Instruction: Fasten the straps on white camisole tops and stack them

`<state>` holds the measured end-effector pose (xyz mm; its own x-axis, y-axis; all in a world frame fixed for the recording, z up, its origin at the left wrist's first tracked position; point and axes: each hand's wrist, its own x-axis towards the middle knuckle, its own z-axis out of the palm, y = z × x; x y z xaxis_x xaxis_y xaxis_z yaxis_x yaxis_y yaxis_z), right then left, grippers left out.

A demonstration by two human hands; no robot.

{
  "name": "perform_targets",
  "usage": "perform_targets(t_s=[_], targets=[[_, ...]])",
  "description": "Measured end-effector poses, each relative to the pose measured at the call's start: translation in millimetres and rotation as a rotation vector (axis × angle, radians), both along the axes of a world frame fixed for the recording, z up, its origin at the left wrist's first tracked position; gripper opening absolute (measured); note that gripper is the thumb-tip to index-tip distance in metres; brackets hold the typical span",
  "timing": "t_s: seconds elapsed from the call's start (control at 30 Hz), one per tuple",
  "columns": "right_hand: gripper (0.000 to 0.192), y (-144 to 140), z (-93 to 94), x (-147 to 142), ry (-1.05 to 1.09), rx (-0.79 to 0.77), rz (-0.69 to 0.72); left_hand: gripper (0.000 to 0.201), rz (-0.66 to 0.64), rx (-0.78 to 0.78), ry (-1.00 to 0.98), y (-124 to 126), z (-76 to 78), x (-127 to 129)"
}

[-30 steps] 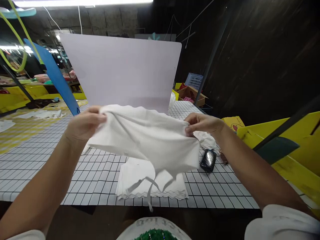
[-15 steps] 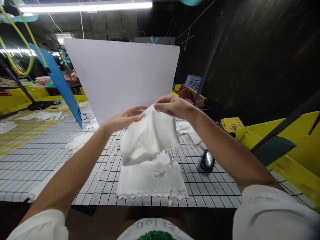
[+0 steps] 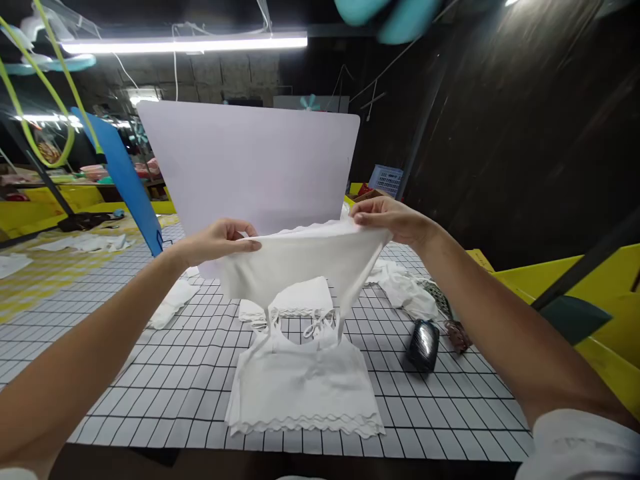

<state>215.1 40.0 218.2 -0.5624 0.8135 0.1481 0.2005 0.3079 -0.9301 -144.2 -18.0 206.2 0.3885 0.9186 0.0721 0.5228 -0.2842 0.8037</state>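
Stretched in the air between my two hands is a white camisole (image 3: 300, 257), its wavy hem edge uppermost. My left hand (image 3: 217, 241) pinches that edge at one end between thumb and fingers. At the other end my right hand (image 3: 393, 219) grips the same edge. The lower part of the held camisole hangs towards a pile of white camisoles (image 3: 305, 387) with scalloped hems, lying flat at the front of the table. Beyond the pile, partly behind the hanging cloth, lie folded white garments (image 3: 305, 297) with thin tied straps.
A large white board (image 3: 255, 167) stands upright behind my hands, with a blue board (image 3: 123, 180) to its left. Crumpled white cloth (image 3: 405, 293) and a shiny black object (image 3: 423, 347) lie right on the grid-patterned tablecloth (image 3: 200, 387). Yellow panels (image 3: 565, 273) border the right.
My hands have moved apart, spreading the camisole wide where it hung bunched between them. Its wavy edge now runs along the top. More of the pile below shows.
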Motion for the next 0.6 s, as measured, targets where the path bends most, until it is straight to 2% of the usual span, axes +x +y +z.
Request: perform_targets(t_s=[0.07, 0.13, 0.33, 0.4, 0.53, 0.6], targets=[[0.041, -2.0, 5.1, 1.4, -0.191, 0.012, 0.044, 0.031, 0.037, 0.066, 0.019, 1.0, -2.9, -3.0], [0.040, -2.0, 5.3, 2.6, -0.273, 0.033, 0.048, 0.034, 0.019, 0.047, 0.032, 1.4, -5.6, -5.3], [0.044, 10.4, -16.9, 1.0, 0.038, 0.021, -0.030, 0.040, -0.066, -0.072, 0.002, 3.9, -20.8, -10.8], [0.043, 15.7, -23.5, -0.7, 0.022, 0.049, -0.039, 0.040, -0.084, -0.074, 0.004, 7.1, -27.5, -13.3], [0.042, 25.8, -33.7, -2.8, -0.184, 0.134, -0.054, 0.036, -0.085, -0.043, 0.028, 14.2, -36.8, -17.8], [0.043, 31.0, -37.6, -3.4, -0.155, 0.138, -0.100, 0.038, -0.047, -0.045, -0.003, 17.3, -38.7, -17.8]])
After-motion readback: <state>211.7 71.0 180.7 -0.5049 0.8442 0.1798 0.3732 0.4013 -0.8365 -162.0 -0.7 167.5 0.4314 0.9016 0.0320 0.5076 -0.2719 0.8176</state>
